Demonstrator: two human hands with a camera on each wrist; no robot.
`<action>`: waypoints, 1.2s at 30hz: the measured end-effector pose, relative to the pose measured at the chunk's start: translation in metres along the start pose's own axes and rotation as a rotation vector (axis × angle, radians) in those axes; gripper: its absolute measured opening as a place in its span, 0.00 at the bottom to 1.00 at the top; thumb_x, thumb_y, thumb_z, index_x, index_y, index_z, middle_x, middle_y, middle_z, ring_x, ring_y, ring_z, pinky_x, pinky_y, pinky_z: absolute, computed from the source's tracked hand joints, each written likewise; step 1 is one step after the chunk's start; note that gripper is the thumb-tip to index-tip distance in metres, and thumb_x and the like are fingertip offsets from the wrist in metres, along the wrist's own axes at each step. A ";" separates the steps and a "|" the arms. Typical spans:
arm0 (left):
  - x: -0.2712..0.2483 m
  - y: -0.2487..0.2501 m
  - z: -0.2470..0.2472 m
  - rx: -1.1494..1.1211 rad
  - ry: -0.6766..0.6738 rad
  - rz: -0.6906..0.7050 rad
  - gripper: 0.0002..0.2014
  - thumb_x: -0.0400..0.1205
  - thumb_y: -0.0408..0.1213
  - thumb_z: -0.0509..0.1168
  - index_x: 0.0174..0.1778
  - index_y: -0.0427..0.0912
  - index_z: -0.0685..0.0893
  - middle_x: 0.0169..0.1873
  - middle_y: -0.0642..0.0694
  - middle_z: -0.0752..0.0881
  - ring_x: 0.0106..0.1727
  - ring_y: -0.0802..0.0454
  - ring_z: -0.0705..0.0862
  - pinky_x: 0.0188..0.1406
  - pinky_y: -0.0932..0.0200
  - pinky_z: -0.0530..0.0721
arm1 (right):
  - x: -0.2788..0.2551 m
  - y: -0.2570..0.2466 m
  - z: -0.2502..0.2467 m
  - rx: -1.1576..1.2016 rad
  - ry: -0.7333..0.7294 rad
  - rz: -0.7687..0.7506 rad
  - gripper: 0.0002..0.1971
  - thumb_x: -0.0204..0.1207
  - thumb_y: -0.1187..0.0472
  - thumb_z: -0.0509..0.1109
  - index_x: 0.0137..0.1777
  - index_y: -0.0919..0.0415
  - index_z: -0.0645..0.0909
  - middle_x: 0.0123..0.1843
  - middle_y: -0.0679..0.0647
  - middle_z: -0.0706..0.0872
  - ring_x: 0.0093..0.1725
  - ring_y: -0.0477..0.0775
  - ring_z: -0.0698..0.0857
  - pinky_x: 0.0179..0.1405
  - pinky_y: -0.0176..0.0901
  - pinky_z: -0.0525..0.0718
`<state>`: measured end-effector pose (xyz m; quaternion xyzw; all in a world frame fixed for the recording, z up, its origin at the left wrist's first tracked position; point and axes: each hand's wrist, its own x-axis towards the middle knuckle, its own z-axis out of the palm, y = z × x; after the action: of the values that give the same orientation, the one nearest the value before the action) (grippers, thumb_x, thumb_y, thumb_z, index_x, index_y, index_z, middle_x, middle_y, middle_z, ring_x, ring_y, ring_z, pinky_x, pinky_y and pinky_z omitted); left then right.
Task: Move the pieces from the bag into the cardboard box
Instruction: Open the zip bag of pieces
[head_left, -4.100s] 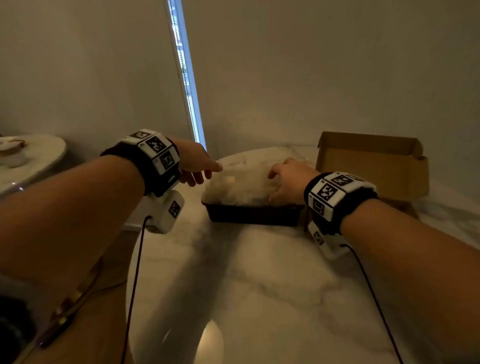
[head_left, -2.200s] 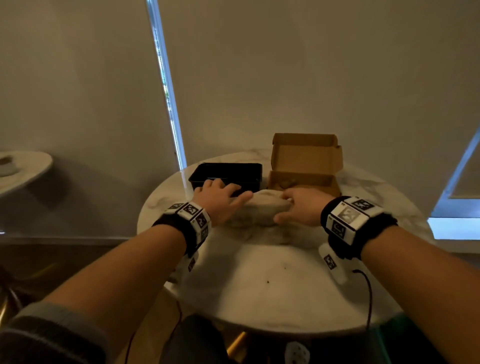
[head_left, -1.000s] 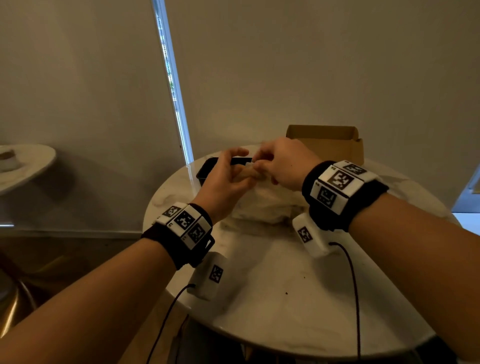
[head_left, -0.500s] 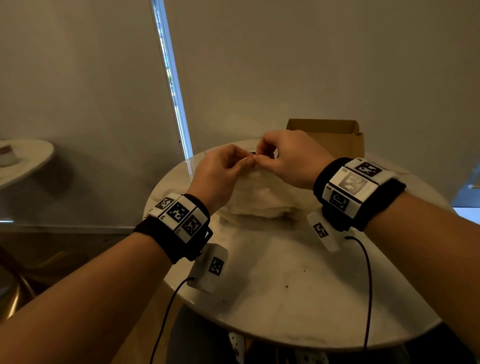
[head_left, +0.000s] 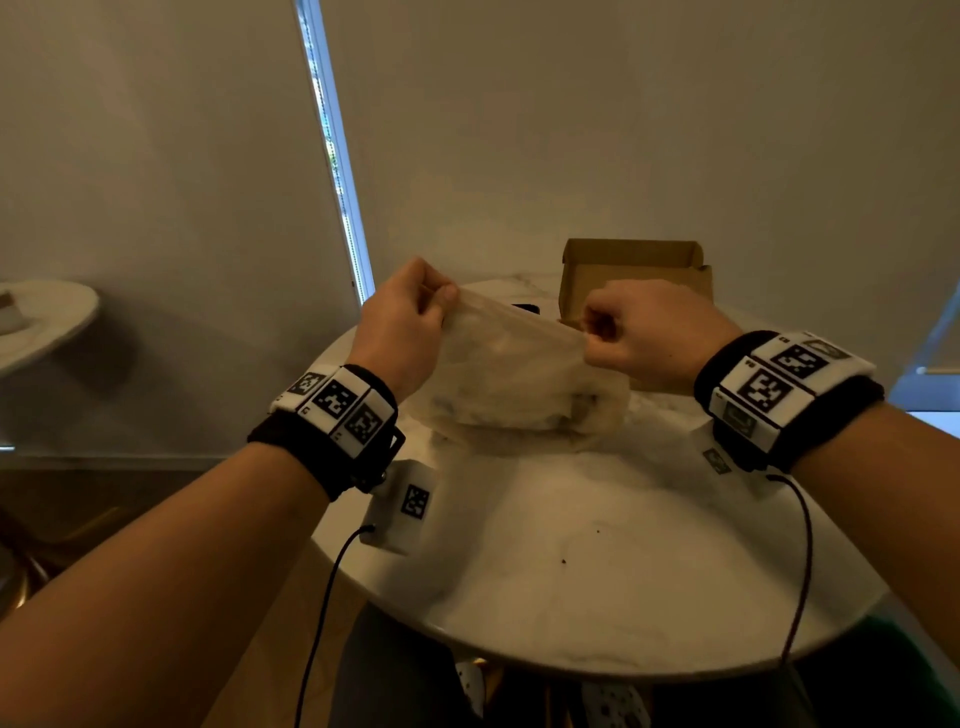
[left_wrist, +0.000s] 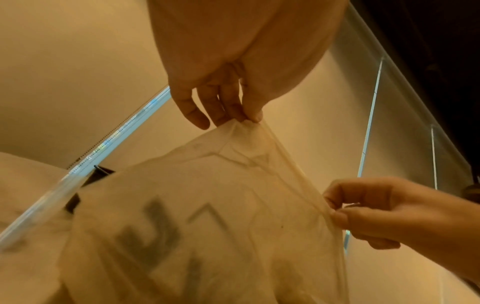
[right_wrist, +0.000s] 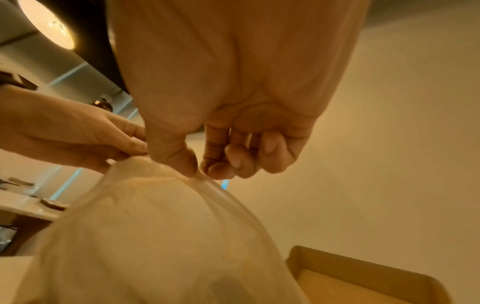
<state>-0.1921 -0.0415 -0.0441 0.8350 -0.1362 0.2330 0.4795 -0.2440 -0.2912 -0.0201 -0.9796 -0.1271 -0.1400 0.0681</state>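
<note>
Left hand (head_left: 402, 325) and right hand (head_left: 631, 328) each pinch the bag (head_left: 511, 382) mouth, stretching it above the worktop (head_left: 597, 571), beside the box (head_left: 631, 267). Thin film may tear, spilling pieces short of the box.

The bag (head_left: 514, 374) is now lifted off the table (head_left: 597, 561). Its top is pulled wide between the left hand (head_left: 402, 325) and the right hand (head_left: 644, 327).
</note>
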 end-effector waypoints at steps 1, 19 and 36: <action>0.000 -0.002 0.000 -0.005 0.001 -0.009 0.06 0.88 0.42 0.65 0.44 0.51 0.81 0.40 0.48 0.87 0.43 0.50 0.85 0.45 0.55 0.84 | -0.003 0.007 -0.001 -0.016 -0.014 0.007 0.09 0.80 0.46 0.69 0.40 0.44 0.74 0.43 0.43 0.80 0.41 0.47 0.78 0.38 0.42 0.75; -0.013 0.013 -0.002 -0.200 -0.135 -0.228 0.23 0.75 0.63 0.74 0.46 0.45 0.84 0.39 0.49 0.89 0.40 0.49 0.89 0.46 0.48 0.89 | -0.006 0.008 0.013 0.086 0.047 -0.046 0.15 0.79 0.43 0.72 0.62 0.45 0.79 0.55 0.42 0.80 0.53 0.47 0.81 0.53 0.44 0.83; -0.020 0.020 -0.007 -0.160 -0.552 -0.452 0.11 0.79 0.35 0.78 0.57 0.43 0.92 0.51 0.46 0.90 0.56 0.49 0.87 0.50 0.57 0.84 | -0.013 -0.012 0.021 0.089 0.269 -0.266 0.03 0.82 0.54 0.70 0.52 0.50 0.81 0.56 0.48 0.85 0.53 0.53 0.82 0.46 0.50 0.85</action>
<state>-0.2201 -0.0449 -0.0367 0.8354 -0.0900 -0.1243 0.5278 -0.2536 -0.2793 -0.0428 -0.9227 -0.2511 -0.2715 0.1088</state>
